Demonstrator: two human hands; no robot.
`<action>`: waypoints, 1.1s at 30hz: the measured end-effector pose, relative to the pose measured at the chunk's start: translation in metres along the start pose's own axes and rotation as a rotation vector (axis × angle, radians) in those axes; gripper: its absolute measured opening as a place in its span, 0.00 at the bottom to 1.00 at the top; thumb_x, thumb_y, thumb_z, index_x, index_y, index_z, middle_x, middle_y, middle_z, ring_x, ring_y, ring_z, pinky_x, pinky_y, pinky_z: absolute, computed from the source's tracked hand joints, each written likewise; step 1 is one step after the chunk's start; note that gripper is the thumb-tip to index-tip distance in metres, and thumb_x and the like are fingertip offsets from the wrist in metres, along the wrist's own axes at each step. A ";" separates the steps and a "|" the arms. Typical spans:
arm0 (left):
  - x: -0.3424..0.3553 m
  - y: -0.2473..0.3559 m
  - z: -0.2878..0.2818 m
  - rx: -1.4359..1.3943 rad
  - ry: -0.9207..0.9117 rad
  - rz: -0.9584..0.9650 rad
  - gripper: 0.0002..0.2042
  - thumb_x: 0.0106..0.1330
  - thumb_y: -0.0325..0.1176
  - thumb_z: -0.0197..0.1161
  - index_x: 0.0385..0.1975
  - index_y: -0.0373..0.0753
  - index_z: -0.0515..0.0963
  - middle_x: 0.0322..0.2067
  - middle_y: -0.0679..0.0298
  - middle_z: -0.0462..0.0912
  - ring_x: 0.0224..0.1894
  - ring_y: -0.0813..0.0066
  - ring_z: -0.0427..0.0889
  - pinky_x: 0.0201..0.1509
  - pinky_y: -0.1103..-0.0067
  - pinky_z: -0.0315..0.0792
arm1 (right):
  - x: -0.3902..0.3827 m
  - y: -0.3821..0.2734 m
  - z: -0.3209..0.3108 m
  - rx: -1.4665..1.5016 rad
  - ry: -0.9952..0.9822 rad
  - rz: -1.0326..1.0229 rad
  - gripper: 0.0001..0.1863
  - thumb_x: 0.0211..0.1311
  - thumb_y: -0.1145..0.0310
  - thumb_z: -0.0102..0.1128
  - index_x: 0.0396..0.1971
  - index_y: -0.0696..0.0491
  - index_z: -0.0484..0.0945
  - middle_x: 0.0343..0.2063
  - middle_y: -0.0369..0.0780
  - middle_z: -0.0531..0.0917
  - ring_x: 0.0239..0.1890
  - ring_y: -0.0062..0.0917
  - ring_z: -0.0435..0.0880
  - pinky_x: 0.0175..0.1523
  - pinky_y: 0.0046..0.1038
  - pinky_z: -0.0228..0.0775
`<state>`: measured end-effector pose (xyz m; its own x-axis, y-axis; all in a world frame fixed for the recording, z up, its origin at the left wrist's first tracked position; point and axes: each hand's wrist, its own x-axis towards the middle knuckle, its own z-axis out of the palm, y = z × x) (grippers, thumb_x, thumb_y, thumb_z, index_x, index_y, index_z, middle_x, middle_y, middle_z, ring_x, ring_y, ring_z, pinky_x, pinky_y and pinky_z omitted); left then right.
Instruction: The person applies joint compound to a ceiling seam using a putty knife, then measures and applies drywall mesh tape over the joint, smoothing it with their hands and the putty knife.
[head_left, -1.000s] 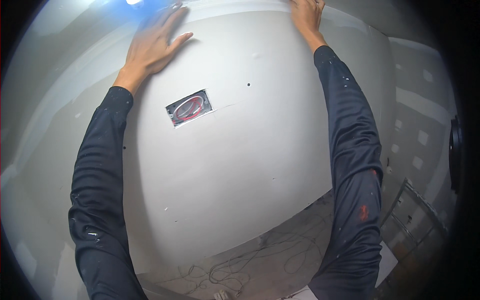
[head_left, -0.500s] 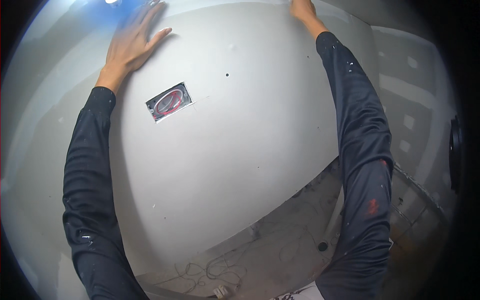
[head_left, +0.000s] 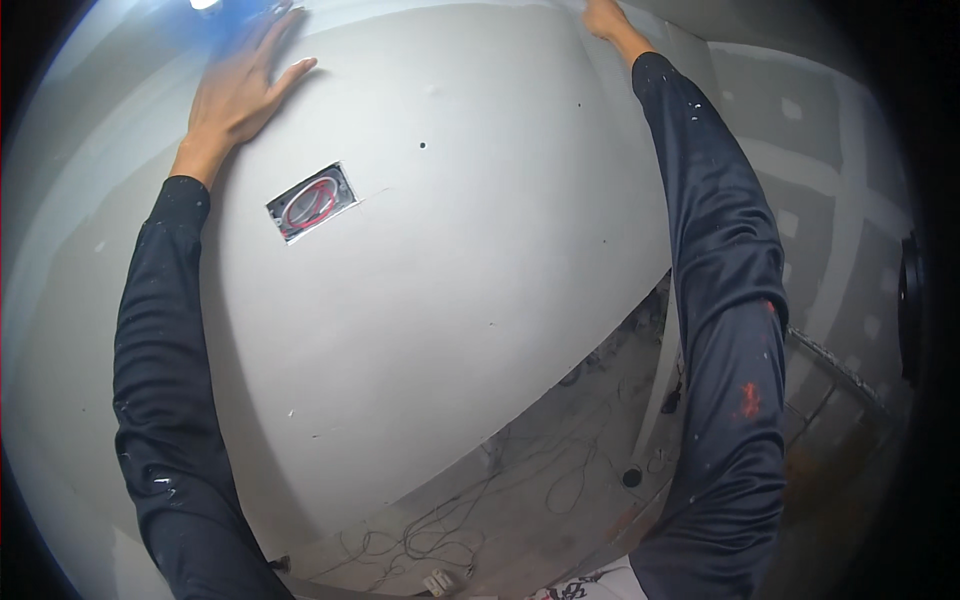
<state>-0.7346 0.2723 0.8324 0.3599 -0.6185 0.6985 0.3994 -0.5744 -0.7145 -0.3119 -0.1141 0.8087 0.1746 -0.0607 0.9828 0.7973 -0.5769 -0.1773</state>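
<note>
Left hand (head_left: 240, 95) far left at wall (head_left: 450, 260), fingers spread; right hand (head_left: 606, 18) far right, fingers cut off, can't tell; likely high wall work; next needs steady reach.

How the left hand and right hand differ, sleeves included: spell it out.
The left hand shows mostly, thumb spread wide; the right hand is cut off by the top edge, its fingers' pose unclear. The left sleeve has white marks; the right sleeve also bears an orange-red stain. Both hands are bare and raised; both sleeves are dark.
</note>
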 end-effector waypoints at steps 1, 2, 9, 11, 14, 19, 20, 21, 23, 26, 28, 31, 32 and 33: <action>0.004 0.001 0.006 0.077 0.136 0.055 0.33 0.74 0.62 0.49 0.75 0.56 0.60 0.73 0.65 0.66 0.74 0.60 0.64 0.81 0.63 0.52 | 0.002 0.010 -0.004 0.006 0.014 -0.075 0.29 0.50 0.86 0.53 0.53 0.48 0.84 0.46 0.55 0.86 0.51 0.44 0.84 0.58 0.37 0.74; 0.006 0.002 0.012 0.045 0.134 0.048 0.33 0.74 0.63 0.49 0.75 0.57 0.60 0.74 0.65 0.65 0.74 0.60 0.63 0.82 0.62 0.51 | 0.003 0.020 -0.009 0.010 0.028 -0.151 0.29 0.50 0.86 0.53 0.53 0.48 0.84 0.44 0.55 0.86 0.50 0.43 0.85 0.57 0.37 0.75; 0.006 -0.003 0.014 0.031 0.086 0.046 0.33 0.75 0.62 0.49 0.76 0.58 0.59 0.75 0.66 0.63 0.76 0.61 0.61 0.83 0.61 0.48 | 0.001 0.033 -0.011 0.075 -0.030 0.034 0.19 0.57 0.81 0.52 0.42 0.50 0.88 0.33 0.52 0.89 0.34 0.38 0.87 0.43 0.38 0.76; 0.010 0.001 0.014 0.061 0.052 0.051 0.33 0.74 0.61 0.50 0.76 0.58 0.58 0.75 0.66 0.63 0.76 0.61 0.60 0.83 0.61 0.48 | 0.015 0.058 -0.013 -0.004 0.021 -0.093 0.16 0.61 0.78 0.52 0.38 0.49 0.89 0.29 0.49 0.88 0.30 0.35 0.86 0.41 0.37 0.75; 0.008 0.003 0.017 0.072 0.027 0.017 0.33 0.74 0.60 0.50 0.77 0.59 0.57 0.76 0.68 0.61 0.77 0.63 0.58 0.84 0.61 0.46 | 0.038 0.095 -0.009 0.134 -0.068 -0.060 0.13 0.63 0.75 0.53 0.38 0.49 0.88 0.31 0.48 0.89 0.31 0.35 0.85 0.41 0.37 0.75; 0.009 0.005 0.008 0.121 -0.080 -0.028 0.34 0.72 0.57 0.54 0.76 0.55 0.59 0.76 0.66 0.60 0.78 0.59 0.56 0.82 0.60 0.48 | 0.040 0.111 -0.003 0.053 -0.017 -0.058 0.13 0.67 0.73 0.51 0.38 0.49 0.87 0.33 0.47 0.88 0.36 0.39 0.86 0.44 0.39 0.75; 0.010 0.006 0.005 0.115 -0.097 -0.028 0.34 0.71 0.56 0.54 0.76 0.54 0.59 0.76 0.66 0.60 0.78 0.58 0.56 0.83 0.59 0.48 | 0.040 0.110 -0.003 0.087 -0.102 0.054 0.13 0.67 0.73 0.51 0.38 0.49 0.87 0.34 0.47 0.88 0.38 0.40 0.86 0.46 0.40 0.75; 0.010 0.006 0.001 0.128 -0.106 -0.028 0.34 0.71 0.56 0.54 0.76 0.54 0.59 0.76 0.66 0.60 0.78 0.58 0.56 0.83 0.59 0.48 | 0.043 0.114 0.007 0.102 -0.103 0.052 0.13 0.67 0.73 0.51 0.38 0.49 0.87 0.34 0.47 0.88 0.38 0.40 0.86 0.46 0.40 0.75; 0.015 0.012 0.001 0.083 -0.102 -0.031 0.35 0.70 0.54 0.55 0.76 0.53 0.59 0.76 0.66 0.60 0.78 0.57 0.56 0.83 0.59 0.47 | 0.062 0.149 0.014 0.154 0.080 -0.197 0.13 0.66 0.74 0.51 0.39 0.48 0.87 0.32 0.47 0.88 0.40 0.41 0.86 0.48 0.40 0.75; 0.016 0.009 0.014 0.115 -0.106 -0.046 0.35 0.72 0.62 0.47 0.76 0.56 0.58 0.76 0.66 0.60 0.78 0.60 0.55 0.84 0.60 0.44 | 0.074 0.165 0.026 0.128 0.099 -0.199 0.11 0.65 0.74 0.53 0.38 0.49 0.86 0.32 0.47 0.87 0.41 0.40 0.86 0.49 0.40 0.75; 0.016 0.008 0.011 0.131 -0.125 -0.046 0.35 0.72 0.64 0.46 0.76 0.55 0.58 0.76 0.66 0.60 0.78 0.59 0.55 0.84 0.59 0.45 | 0.069 0.164 0.035 0.256 0.102 -0.152 0.10 0.63 0.75 0.54 0.36 0.49 0.85 0.32 0.47 0.87 0.41 0.40 0.86 0.49 0.40 0.74; 0.016 0.009 0.009 0.136 -0.139 -0.043 0.36 0.72 0.65 0.45 0.76 0.55 0.59 0.76 0.65 0.60 0.78 0.58 0.54 0.83 0.58 0.45 | 0.061 0.169 0.032 0.282 0.124 -0.055 0.09 0.62 0.76 0.55 0.34 0.50 0.84 0.31 0.46 0.87 0.39 0.39 0.85 0.48 0.40 0.74; 0.016 0.009 0.007 0.138 -0.145 -0.043 0.36 0.73 0.66 0.44 0.76 0.55 0.59 0.76 0.64 0.60 0.78 0.57 0.54 0.83 0.58 0.45 | 0.060 0.174 0.028 0.199 0.141 -0.010 0.08 0.61 0.77 0.55 0.33 0.50 0.83 0.31 0.46 0.86 0.38 0.39 0.85 0.47 0.40 0.74; 0.017 0.008 0.004 0.139 -0.146 -0.037 0.36 0.73 0.66 0.44 0.76 0.55 0.59 0.76 0.64 0.60 0.78 0.57 0.54 0.83 0.58 0.45 | 0.057 0.179 0.024 0.200 0.144 -0.004 0.08 0.61 0.77 0.55 0.33 0.50 0.83 0.31 0.46 0.86 0.38 0.39 0.85 0.47 0.40 0.74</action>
<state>-0.7216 0.2594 0.8385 0.4569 -0.5084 0.7299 0.5235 -0.5097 -0.6827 -0.1450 -0.2014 0.8321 0.0984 -0.1819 0.9784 0.8990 -0.4053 -0.1658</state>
